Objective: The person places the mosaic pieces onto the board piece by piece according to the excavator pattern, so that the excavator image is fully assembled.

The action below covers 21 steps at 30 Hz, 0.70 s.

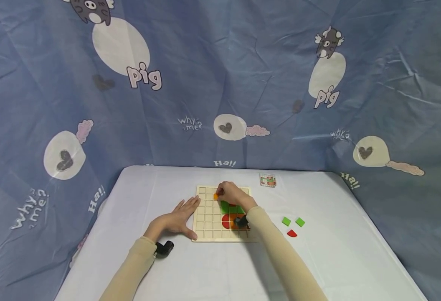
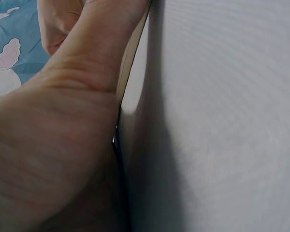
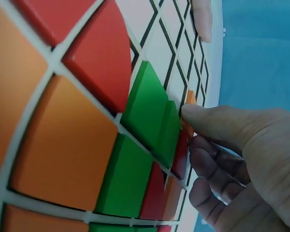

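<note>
A pale wooden grid board (image 1: 207,234) lies on the table, partly filled with red, orange and green pieces. My left hand (image 1: 179,218) rests along its left edge, fingers spread and thumb at the near corner. Over the board's far part, my right hand (image 1: 231,193) pinches a small orange tile (image 3: 191,99) between thumb and fingers, at a grid cell. Nearer me on the grid are green tiles (image 3: 147,104), a red rounded piece (image 3: 99,58) and orange squares (image 3: 63,145). My right forearm hides part of the board's right side.
Right of the board lie two loose green tiles (image 1: 286,221) and a red quarter-round piece (image 1: 292,233). A small picture card (image 1: 267,180) is near the back edge of the white table (image 1: 190,271). Blue printed cloth (image 1: 190,92) hangs behind and at the sides.
</note>
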### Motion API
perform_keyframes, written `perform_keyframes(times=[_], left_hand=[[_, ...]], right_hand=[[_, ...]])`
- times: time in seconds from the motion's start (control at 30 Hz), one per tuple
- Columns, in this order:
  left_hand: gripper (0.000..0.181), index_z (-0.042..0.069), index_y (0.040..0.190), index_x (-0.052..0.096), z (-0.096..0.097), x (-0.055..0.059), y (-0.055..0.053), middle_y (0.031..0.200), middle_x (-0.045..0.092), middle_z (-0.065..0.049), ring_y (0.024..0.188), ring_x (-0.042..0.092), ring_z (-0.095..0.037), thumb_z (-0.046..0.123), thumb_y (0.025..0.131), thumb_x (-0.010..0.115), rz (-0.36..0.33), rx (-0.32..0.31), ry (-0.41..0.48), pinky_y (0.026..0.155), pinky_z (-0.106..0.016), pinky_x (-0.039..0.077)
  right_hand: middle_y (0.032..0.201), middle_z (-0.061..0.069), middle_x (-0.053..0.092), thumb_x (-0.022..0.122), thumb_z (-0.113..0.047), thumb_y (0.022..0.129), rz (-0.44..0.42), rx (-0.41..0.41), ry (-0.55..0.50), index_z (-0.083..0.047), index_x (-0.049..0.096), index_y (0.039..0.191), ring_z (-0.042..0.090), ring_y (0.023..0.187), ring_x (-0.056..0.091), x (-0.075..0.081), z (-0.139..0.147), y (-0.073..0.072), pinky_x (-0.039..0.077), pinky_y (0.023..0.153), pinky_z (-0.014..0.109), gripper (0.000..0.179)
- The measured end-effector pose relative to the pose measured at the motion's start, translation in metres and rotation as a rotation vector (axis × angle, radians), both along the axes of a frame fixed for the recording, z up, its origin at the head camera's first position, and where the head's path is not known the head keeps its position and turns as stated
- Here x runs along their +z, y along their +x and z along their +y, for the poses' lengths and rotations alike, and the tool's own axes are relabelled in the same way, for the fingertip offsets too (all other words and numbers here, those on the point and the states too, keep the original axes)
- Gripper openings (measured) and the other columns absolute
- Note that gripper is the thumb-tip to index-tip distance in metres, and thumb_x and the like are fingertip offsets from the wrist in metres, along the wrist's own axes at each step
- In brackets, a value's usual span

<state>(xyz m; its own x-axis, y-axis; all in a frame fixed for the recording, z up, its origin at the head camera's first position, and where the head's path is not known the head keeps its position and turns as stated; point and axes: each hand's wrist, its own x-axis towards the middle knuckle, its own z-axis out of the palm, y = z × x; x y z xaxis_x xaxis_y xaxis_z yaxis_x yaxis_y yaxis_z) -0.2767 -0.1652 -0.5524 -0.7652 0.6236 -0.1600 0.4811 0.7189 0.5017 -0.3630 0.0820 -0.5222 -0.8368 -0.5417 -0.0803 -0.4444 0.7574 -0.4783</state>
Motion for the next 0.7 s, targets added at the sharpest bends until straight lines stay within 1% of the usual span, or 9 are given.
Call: perform_keyframes(times=[0.1, 0.2, 0.33, 0.43, 0.5, 0.6, 0.7], left_hand=[[0.133, 0.002, 0.154, 0.003, 0.002, 0.001, -0.001, 0.163, -0.002, -0.015, 0.151, -0.003, -0.032, 0.064, 0.064, 0.078, -0.002, 0.002, -0.008, 0.122, -0.054, -0.003], [0.134, 0.001, 0.154, 0.004, 0.003, 0.000, -0.002, 0.163, -0.002, -0.015, 0.151, -0.002, -0.033, 0.065, 0.063, 0.078, -0.003, -0.003, 0.000, 0.121, -0.054, -0.003], [0.135, 0.001, 0.154, 0.004, 0.004, -0.002, -0.003, 0.163, -0.001, -0.016, 0.150, -0.002, -0.034, 0.066, 0.062, 0.077, 0.003, -0.009, 0.003, 0.121, -0.055, -0.002], [0.137, 0.002, 0.155, 0.003, 0.004, -0.004, -0.004, 0.163, -0.003, -0.013, 0.151, -0.003, -0.032, 0.068, 0.060, 0.077, 0.007, 0.002, -0.017, 0.122, -0.053, -0.003], [0.137, 0.003, 0.155, 0.004, 0.004, -0.005, -0.004, 0.163, -0.003, -0.012, 0.151, -0.003, -0.031, 0.069, 0.059, 0.077, 0.010, 0.010, -0.025, 0.122, -0.053, -0.003], [0.138, 0.005, 0.155, 0.003, 0.004, -0.006, -0.004, 0.164, -0.004, -0.010, 0.151, -0.004, -0.029, 0.070, 0.058, 0.076, 0.004, 0.022, -0.035, 0.122, -0.051, -0.004], [0.138, 0.004, 0.155, 0.004, 0.003, -0.007, -0.002, 0.163, -0.004, -0.011, 0.151, -0.004, -0.030, 0.070, 0.058, 0.076, 0.006, 0.020, -0.029, 0.122, -0.052, -0.004]], right_hand=[[0.098, 0.001, 0.066, 0.072, -0.015, 0.087, -0.016, 0.001, -0.022, -0.010, 0.070, 0.101, 0.012, 0.089, 0.062, -0.001, 0.004, -0.001, 0.054, 0.079, 0.024, 0.016], [0.099, -0.001, 0.065, 0.071, -0.017, 0.088, -0.031, -0.008, -0.068, -0.011, 0.069, 0.105, 0.010, 0.089, 0.061, -0.003, 0.011, 0.000, 0.054, 0.079, 0.023, 0.018], [0.098, -0.001, 0.064, 0.071, -0.019, 0.089, -0.015, -0.022, -0.160, -0.009, 0.067, 0.107, 0.010, 0.086, 0.060, -0.001, 0.025, 0.009, 0.054, 0.075, 0.024, 0.022], [0.095, 0.000, 0.063, 0.071, -0.020, 0.088, 0.003, -0.038, -0.196, -0.007, 0.065, 0.106, 0.012, 0.081, 0.058, 0.005, 0.041, 0.021, 0.053, 0.071, 0.026, 0.023], [0.095, 0.002, 0.062, 0.072, -0.021, 0.087, 0.005, -0.056, -0.200, -0.006, 0.065, 0.106, 0.014, 0.081, 0.056, 0.010, 0.054, 0.032, 0.051, 0.071, 0.027, 0.025], [0.098, 0.005, 0.063, 0.074, -0.021, 0.086, -0.001, -0.088, -0.194, -0.006, 0.063, 0.107, 0.017, 0.084, 0.055, 0.013, 0.078, 0.049, 0.049, 0.071, 0.028, 0.029], [0.104, 0.009, 0.062, 0.075, -0.020, 0.084, -0.003, -0.124, -0.208, -0.005, 0.061, 0.110, 0.023, 0.090, 0.055, 0.013, 0.106, 0.067, 0.048, 0.074, 0.031, 0.033]])
